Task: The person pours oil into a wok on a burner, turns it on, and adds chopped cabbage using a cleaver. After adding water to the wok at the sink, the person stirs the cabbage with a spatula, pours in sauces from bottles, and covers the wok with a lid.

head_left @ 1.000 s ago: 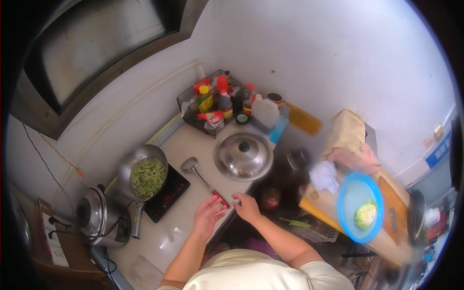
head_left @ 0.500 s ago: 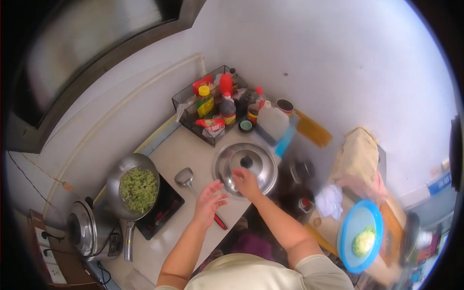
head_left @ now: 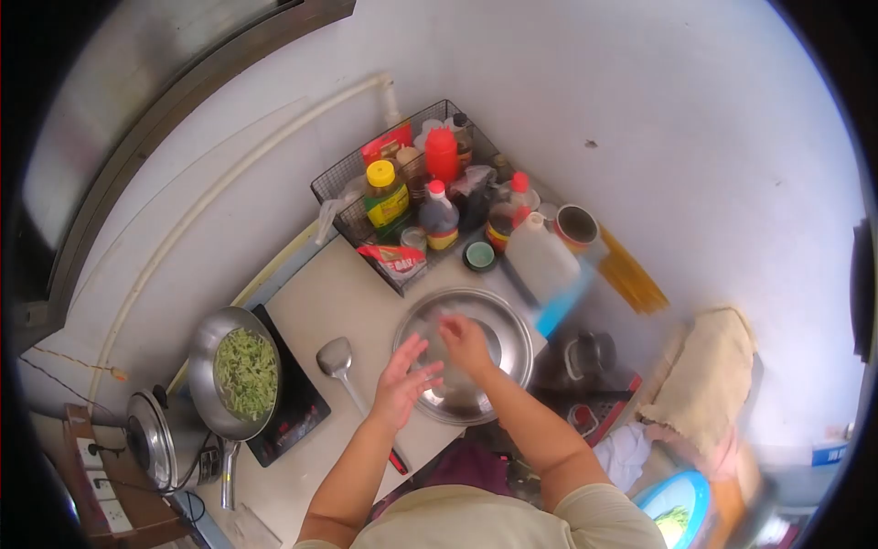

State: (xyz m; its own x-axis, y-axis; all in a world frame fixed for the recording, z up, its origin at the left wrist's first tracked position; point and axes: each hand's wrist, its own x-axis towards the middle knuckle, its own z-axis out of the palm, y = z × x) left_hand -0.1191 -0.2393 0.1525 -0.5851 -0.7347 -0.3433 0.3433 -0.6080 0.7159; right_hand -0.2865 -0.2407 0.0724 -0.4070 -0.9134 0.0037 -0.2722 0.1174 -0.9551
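Note:
My left hand (head_left: 403, 381) is open, fingers spread, holding nothing, beside the left rim of a round metal lid (head_left: 518, 343). My right hand (head_left: 466, 343) hovers above that lid with its fingers drawn together. Whatever they pinch, if anything, is too small or blurred to make out. The hand and forearm cover part of the lid, including its knob. A metal spatula (head_left: 336, 355) with a black and red handle lies left of my left hand. Farther left, a wok (head_left: 203, 366) of shredded green vegetable (head_left: 247, 375) rests partly over a black induction cooker (head_left: 297, 416).
A wire basket (head_left: 343, 174) of bottles and packets stands at the back wall. Beside it are a small green bowl (head_left: 479, 255) and a white jug (head_left: 541, 256). A metal cooker (head_left: 151, 439) sits far left; a blue basin (head_left: 688, 501) lies lower right.
The view has shifted, so the basket looks nearer and the blue basin has slid toward the bottom edge. Both hands keep nearly the same pose over the lid.

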